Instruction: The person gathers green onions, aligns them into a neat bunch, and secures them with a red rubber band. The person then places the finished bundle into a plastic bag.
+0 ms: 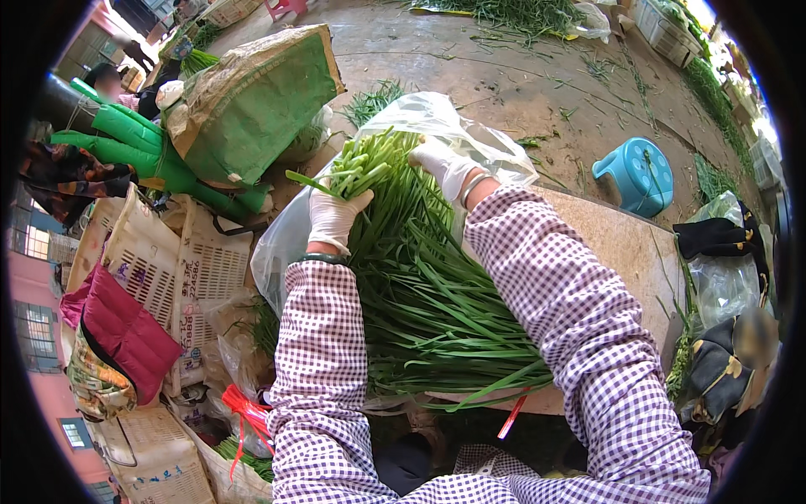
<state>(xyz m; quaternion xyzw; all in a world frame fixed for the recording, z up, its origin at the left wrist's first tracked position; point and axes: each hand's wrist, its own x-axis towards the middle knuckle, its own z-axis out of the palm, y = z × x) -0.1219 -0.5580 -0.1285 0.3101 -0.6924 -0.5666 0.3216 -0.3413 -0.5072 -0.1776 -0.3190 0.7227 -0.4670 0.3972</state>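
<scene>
My left hand (337, 217), in a white glove, is closed around the pale stem ends of a bunch of leafy greens (365, 167) that look like garlic chives. My right hand (444, 165), also gloved, touches the far side of the stems beside the clear plastic bag (280, 252); its fingertips are partly hidden, so I cannot tell what it grips. A thick pile of long green leaves (441, 309) lies under and between my forearms, the leaf tips towards me. The plastic sheet spreads beneath the pile and stands up behind it. Everything rests on a pale board (623, 264).
White plastic crates (148, 252) bearing writing stand at left, with a magenta padded cloth (129, 327) on them. Green rolls (132, 142) and a green-and-tan sack (258, 107) lie beyond. A blue stool (636, 176) stands right. Red ties (245, 406) hang near my left sleeve. People are at the edges.
</scene>
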